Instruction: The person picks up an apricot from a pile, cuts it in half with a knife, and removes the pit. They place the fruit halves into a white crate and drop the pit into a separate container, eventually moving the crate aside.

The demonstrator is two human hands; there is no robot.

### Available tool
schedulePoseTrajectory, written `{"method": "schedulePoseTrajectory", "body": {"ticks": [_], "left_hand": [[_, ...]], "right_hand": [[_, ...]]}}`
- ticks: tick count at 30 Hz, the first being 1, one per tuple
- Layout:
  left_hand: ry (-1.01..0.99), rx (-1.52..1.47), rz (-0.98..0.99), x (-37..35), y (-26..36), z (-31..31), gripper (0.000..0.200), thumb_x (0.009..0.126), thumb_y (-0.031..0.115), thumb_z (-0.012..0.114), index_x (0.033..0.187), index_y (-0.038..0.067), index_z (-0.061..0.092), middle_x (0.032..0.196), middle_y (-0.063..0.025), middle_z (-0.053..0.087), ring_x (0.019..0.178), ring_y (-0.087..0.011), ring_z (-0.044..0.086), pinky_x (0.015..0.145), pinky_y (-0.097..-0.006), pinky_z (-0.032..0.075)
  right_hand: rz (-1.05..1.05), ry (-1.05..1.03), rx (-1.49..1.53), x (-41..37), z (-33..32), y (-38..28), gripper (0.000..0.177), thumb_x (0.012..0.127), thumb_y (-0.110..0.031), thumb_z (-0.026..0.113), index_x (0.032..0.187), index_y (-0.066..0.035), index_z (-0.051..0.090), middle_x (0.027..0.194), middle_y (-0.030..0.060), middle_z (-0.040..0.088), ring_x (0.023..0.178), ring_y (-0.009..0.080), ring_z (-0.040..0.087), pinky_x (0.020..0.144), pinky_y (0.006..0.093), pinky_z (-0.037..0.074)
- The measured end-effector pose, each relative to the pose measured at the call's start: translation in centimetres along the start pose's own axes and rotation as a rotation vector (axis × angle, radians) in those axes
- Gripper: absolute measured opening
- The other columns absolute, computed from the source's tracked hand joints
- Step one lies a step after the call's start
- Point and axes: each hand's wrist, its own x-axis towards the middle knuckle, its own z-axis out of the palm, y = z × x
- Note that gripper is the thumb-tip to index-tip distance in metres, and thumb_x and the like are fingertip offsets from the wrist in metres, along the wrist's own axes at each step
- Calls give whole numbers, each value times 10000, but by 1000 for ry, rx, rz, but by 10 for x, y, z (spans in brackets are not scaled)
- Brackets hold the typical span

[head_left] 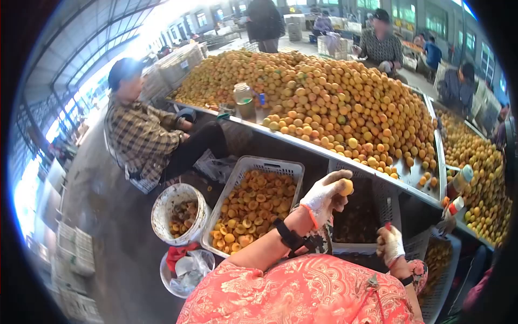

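Observation:
My left hand [324,198], in a whitish glove, grips an apricot [346,187] between thumb and fingers, in front of the fruit table's near edge. Lower and to the right, my right hand [390,246], also gloved, is closed around a small tool with a red end [388,225]; its blade or tip cannot be made out. Beneath the hands stands a crate [353,248] with dark contents. Left of it, a white crate [295,168] holds many halved apricots [253,208]. A large heap of whole apricots [334,108] covers the metal table beyond.
A white bucket [156,213] with scraps and a basin [168,278] with plastic bags stand at left. One person in a checked shirt [143,135] sits at the table's left; others work behind. A glass jar [244,100] and bottles [461,178] stand near the fruit.

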Motion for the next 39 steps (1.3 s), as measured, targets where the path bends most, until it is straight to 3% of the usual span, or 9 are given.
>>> {"method": "schedulePoseTrajectory", "body": {"ticks": [5, 11, 15, 18, 26, 39], "left_hand": [[-15, -57, 151, -51, 22, -22, 431, 878, 119, 727, 1261, 67, 535, 987, -92, 640, 718, -125, 599, 591, -239, 498], [-65, -231, 266, -85, 32, -15, 386, 871, 77, 714, 1219, 78, 547, 1018, -118, 649, 776, -172, 632, 662, -271, 512], [-121, -247, 195, -86, 12, -3, 359, 875, 96, 720, 1191, 75, 553, 1006, -122, 660, 750, -170, 639, 631, -277, 523], [-111, -155, 110, -84, -2, 19, 348, 879, 122, 723, 1172, 48, 550, 957, -110, 663, 648, -137, 622, 545, -266, 524], [-117, 299, 65, -56, -10, 78, 318, 878, 84, 692, 1162, 41, 556, 894, -66, 643, 618, -102, 577, 519, -224, 466], [-238, 529, -66, -35, -50, 167, 356, 834, 32, 701, 1175, 33, 599, 926, -68, 633, 671, -106, 584, 553, -236, 468]], "right_hand": [[-103, -186, -203, -59, 51, -36, 154, 888, -217, 620, 907, -97, 526, 589, -25, 415, 412, 74, 331, 373, 255, 274], [-209, -185, -164, -128, 74, -62, 189, 960, -246, 587, 883, -83, 531, 569, -38, 400, 410, 68, 323, 377, 247, 262], [-220, -126, -178, -145, 57, -51, 190, 969, -242, 576, 880, -78, 538, 568, -30, 425, 396, 73, 349, 375, 243, 279], [-274, -88, -93, -152, 40, -46, 142, 945, -194, 589, 877, -76, 546, 576, -17, 467, 404, 87, 423, 376, 248, 335], [-260, -105, -9, -149, -7, -34, 108, 915, -160, 593, 889, -63, 552, 613, 1, 478, 445, 91, 430, 400, 251, 355], [-269, -40, 241, -160, -83, -15, 137, 908, -174, 600, 947, -47, 566, 638, 12, 491, 433, 99, 422, 383, 260, 360]]}}
